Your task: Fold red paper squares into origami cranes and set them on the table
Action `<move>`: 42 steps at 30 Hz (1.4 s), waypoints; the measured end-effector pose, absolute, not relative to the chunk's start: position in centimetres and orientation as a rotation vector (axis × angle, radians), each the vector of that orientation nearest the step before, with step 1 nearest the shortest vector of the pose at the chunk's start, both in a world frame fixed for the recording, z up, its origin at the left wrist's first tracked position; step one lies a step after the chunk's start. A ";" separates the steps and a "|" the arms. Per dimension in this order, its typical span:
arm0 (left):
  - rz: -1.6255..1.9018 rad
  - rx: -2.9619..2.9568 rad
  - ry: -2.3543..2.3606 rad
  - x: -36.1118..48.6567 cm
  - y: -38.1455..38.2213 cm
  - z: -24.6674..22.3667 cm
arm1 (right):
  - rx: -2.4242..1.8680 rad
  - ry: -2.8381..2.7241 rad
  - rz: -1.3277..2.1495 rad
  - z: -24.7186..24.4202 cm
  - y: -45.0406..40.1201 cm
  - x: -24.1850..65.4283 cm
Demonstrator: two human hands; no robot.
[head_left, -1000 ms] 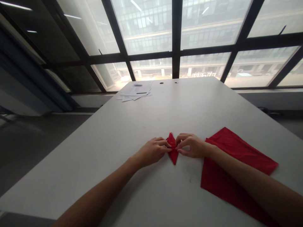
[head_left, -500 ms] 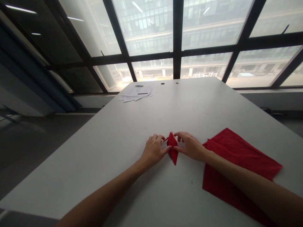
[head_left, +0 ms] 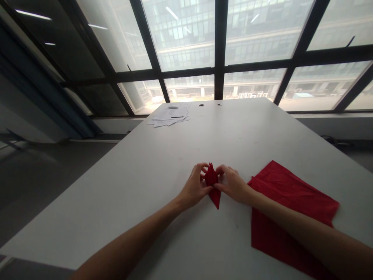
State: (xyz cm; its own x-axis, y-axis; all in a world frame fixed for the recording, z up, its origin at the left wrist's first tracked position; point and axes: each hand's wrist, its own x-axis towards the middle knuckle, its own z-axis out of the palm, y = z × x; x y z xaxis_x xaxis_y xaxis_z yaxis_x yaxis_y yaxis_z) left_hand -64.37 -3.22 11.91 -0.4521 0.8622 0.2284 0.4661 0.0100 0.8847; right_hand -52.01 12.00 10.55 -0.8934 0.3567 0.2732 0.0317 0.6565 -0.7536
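Observation:
Between my hands, low over the middle of the table, is a small folded red piece (head_left: 216,197), cloth or paper, which I cannot tell. Its lower end narrows to one point, and small separate tips stand up at its top. My left hand (head_left: 194,182) pinches its left side, thumb on the front and fingers curled behind. From the other side my right hand (head_left: 233,182) grips it, its thumb meeting the left thumb near the middle. A larger creased red sheet (head_left: 294,194) lies flat under my right forearm, which hides part of it.
The white table (head_left: 140,163) stretches away to large framed windows (head_left: 186,35). A stack of white papers (head_left: 167,116) with a dark slim item (head_left: 177,117) lies at its far left. A blue curtain (head_left: 43,85) hangs at the left.
My left fingers have curled in against the folded red piece, which has become rounder in the middle. Its lower point has shifted slightly toward me. The view has tilted a little.

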 end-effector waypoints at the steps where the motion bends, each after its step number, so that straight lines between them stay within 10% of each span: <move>1: 1.478 1.345 1.845 -64.2 -3.2 11.9 | -0.270 -2.420 1.233 10.6 11.9 -52.1; 42: 1.852 0.808 1.458 -64.5 -2.2 12.7 | -0.166 -1.803 1.777 10.9 12.0 -52.8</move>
State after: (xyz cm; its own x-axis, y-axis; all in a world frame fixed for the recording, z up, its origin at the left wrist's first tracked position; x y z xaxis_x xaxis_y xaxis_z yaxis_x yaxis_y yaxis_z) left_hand -64.53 -2.19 12.70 -0.6072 0.7906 0.0788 -0.1090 -0.1812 0.9774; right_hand -52.80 12.00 10.95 -0.8148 0.4830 0.3205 -0.3133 0.0982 -0.9446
